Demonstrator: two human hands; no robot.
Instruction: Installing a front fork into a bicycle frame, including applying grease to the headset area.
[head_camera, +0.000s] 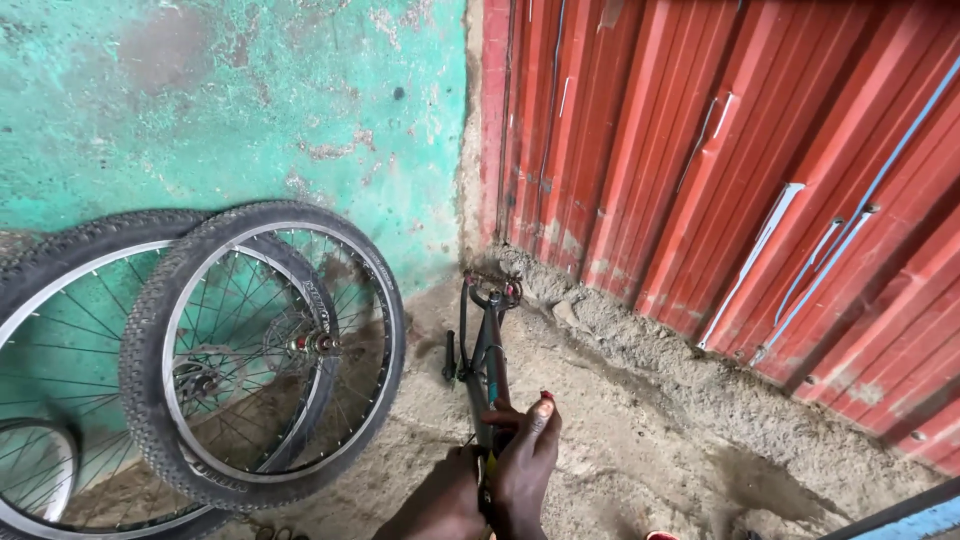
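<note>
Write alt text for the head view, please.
Two hands, the left hand and right hand, grip a dark bicycle frame standing on a dirt floor. Two spoked wheels lean against a green wall, beside red corrugated sheeting.

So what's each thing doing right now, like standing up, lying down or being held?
Bike frame: standing on end on the ground, held by both hands.
Left hand: gripping the frame.
Right hand: gripping the frame, thumb up.
Two wheels: off the bike, leaning against the green wall.
</note>
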